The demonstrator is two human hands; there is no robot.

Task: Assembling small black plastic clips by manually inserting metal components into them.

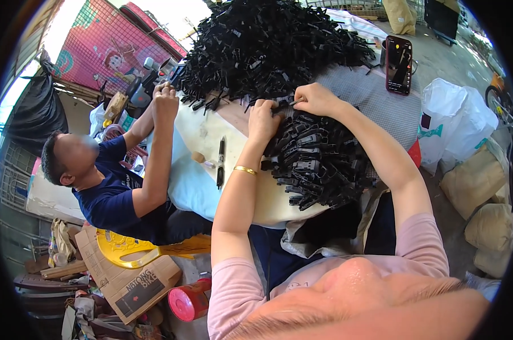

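A small black piece (293,103) sat between my two hands, over the far edge of a layered pile of black clip-like parts (310,156). My right grip (312,100) was pinched on it, thumb against finger. My left grip (265,120) was just beside it, fingers curled downward — whether they held anything, I couldn't tell.

The layered pile lay nearer my body than either grip, on the desk (250,198). Just beyond both grips rose a much bigger heap of loose black parts (267,51). Left of my left grip, and closer to me, a black pen (220,163) lay beside a small brown-topped thing (202,159) too small to make out. Past my right grip, farther right, stood a phone (399,65) with its screen lit; white plastic bags (452,122) were beyond the desk's right side. Well left of my left grip sat a co-worker in dark blue (112,192) — both hands raised near the big heap.
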